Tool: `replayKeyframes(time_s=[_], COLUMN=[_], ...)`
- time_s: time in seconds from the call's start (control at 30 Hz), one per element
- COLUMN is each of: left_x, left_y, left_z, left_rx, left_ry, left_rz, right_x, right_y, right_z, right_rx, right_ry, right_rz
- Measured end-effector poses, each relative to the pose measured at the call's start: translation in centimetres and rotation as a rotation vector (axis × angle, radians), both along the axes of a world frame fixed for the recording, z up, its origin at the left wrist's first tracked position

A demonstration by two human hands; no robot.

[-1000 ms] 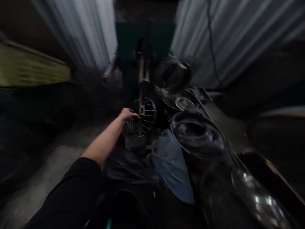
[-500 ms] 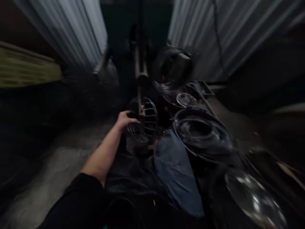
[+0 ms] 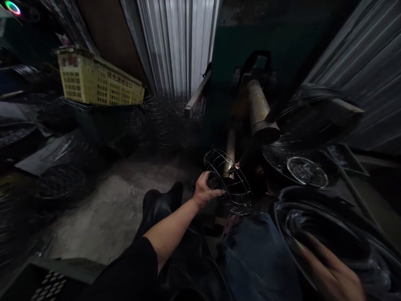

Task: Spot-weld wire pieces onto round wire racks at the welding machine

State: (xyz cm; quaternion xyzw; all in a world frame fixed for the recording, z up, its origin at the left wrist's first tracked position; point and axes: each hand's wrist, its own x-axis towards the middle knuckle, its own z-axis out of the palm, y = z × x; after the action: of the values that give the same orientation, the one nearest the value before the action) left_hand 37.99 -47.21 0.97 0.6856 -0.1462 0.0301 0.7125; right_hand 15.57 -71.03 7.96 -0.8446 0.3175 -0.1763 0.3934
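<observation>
A round wire cage [image 3: 241, 188], made of thin metal rings and cross wires, stands tilted at the middle of the view. My left hand [image 3: 205, 190] grips its left rim between thumb and fingers. Behind the cage, a metal arm of the machine [image 3: 230, 156] reaches down to its wires, with a small orange glint at the contact. At the lower right, my right hand [image 3: 332, 267] is blurred, its fingers stretched out over a basin of loose wire rings [image 3: 313, 221]. Whether it touches a ring cannot be made out. Blue-grey cloth [image 3: 260, 255] lies between the hands.
A thick cylindrical machine arm [image 3: 260, 108] juts out above the cage. At right, a round wire mesh piece [image 3: 307, 171] lies near more wire coils. A yellow plastic crate [image 3: 103, 79] stands back left. My black boot [image 3: 161, 205] rests on the dusty floor [image 3: 100, 213].
The view has swung left, bringing the yellow crate further in. My right hand now shows over the wire rings, and the shiny domed piece at lower right is gone from view. My left hand still holds the cage.
</observation>
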Motion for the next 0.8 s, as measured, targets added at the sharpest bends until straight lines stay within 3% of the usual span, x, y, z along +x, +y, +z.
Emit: replayKeyframes(time_s=[0.13,0.23,0.33,0.5,0.63,0.8], left_x=[0.3,0.3,0.4,0.4,0.0,-0.4], left_y=[-0.2,-0.5,-0.9,-1.8,-2.2,-2.5], left_z=[-0.9,-1.3,-1.7,-1.9,-1.0,0.1], left_rx=[0.047,0.085,0.119,0.135,0.098,0.081], left_ry=[-0.142,-0.178,-0.186,-0.187,-0.157,-0.076], left_rz=[0.070,0.092,0.117,0.151,0.166,0.186], right_x=[6.0,8.8,9.2,9.2,10.1,11.1], right_y=[2.1,3.1,3.0,1.7,1.0,1.1], right_z=[0.1,0.1,-0.2,-2.0,-3.1,-3.1], right_rx=[0.222,0.264,0.273,0.325,0.346,0.348], right_ry=[-0.036,-0.081,-0.089,-0.112,-0.217,-0.338], right_rz=[0.116,0.204,0.183,0.034,0.027,0.039])
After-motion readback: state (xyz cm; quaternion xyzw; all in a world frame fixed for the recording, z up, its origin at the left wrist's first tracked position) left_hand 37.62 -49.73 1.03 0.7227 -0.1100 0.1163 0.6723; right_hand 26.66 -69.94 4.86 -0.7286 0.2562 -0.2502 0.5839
